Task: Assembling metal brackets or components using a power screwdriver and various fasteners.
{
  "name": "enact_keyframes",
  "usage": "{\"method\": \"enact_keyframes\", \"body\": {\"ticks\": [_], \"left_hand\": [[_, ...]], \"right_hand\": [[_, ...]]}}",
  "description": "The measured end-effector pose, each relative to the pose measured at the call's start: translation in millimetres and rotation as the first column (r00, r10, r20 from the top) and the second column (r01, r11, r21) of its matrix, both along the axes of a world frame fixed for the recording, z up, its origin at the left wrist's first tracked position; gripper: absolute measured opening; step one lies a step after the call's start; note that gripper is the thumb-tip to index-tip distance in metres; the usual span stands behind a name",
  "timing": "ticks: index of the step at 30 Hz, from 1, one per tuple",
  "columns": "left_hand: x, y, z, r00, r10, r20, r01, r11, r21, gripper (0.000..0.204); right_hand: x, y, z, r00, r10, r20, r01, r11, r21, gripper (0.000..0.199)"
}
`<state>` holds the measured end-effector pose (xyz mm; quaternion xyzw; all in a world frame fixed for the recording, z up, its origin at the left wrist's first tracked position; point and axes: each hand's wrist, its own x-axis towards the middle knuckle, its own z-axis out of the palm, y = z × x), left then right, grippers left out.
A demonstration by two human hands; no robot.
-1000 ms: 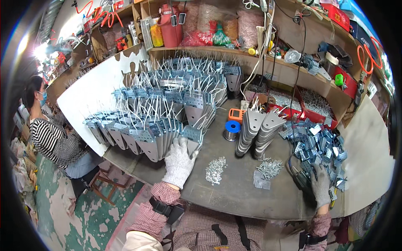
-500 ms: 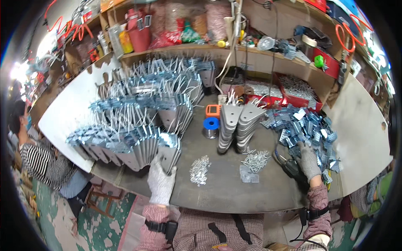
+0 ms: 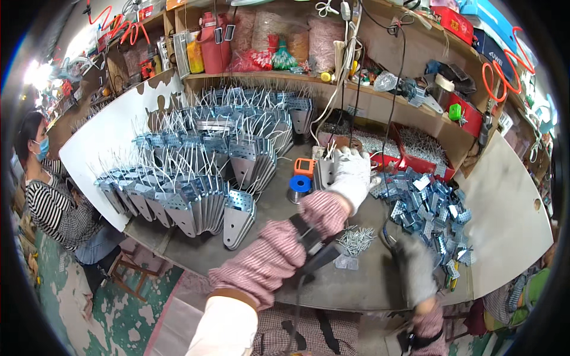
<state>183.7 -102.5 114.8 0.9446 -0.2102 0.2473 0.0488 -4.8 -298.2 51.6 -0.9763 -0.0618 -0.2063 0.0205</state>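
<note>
My left hand (image 3: 350, 175), in a white glove, reaches across the workbench (image 3: 196, 255) and closes over the top of an upright stack of grey metal plates (image 3: 324, 172) in the middle. A black device is strapped to that forearm. My right hand (image 3: 412, 267), in a grey glove, is blurred at the near edge of a heap of small shiny metal brackets (image 3: 433, 207); whether it holds anything is unclear. A small pile of loose screws (image 3: 355, 239) lies between my hands.
Rows of perforated metal plates with wire legs (image 3: 196, 172) fill the bench's left half. An orange box (image 3: 304, 167) and a blue spool (image 3: 298, 187) sit by the middle stack. Red trays of screws (image 3: 415, 148) stand behind. A seated person (image 3: 53, 196) works at far left.
My left hand has left the near left row of plates and swung right, across my body, to the middle stack. My right hand stays by the bracket heap.
</note>
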Motion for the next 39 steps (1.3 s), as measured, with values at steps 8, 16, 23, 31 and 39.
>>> {"method": "enact_keyframes", "body": {"ticks": [8, 16, 23, 31, 39], "left_hand": [[24.6, -12.1, -30.2, 0.951, -0.260, 0.167, 0.287, 0.943, -0.168, 0.070], [-129.5, 97.8, -96.6, 0.622, -0.538, -0.570, 0.583, 0.803, -0.122, 0.108], [-142.7, 94.4, -128.9, 0.664, -0.543, -0.514, 0.492, 0.835, -0.247, 0.114], [-136.4, 87.2, -132.7, 0.707, -0.577, -0.409, 0.508, 0.816, -0.275, 0.097], [-136.7, 78.5, -134.0, 0.731, -0.548, -0.408, 0.455, 0.836, -0.307, 0.098]], "right_hand": [[-57.9, -5.5, -23.5, 0.947, 0.164, -0.276, -0.053, 0.928, 0.369, 0.028], [-28.0, -8.1, -0.9, 0.974, 0.214, -0.075, -0.156, 0.872, 0.465, 0.027], [-25.5, 45.5, -30.7, 0.756, 0.605, -0.248, -0.507, 0.782, 0.362, 0.019], [15.3, 34.9, -43.6, 0.895, 0.419, -0.154, -0.300, 0.819, 0.490, 0.030], [87.8, 25.2, -63.8, 0.974, 0.139, -0.176, -0.087, 0.957, 0.278, 0.027]]}}
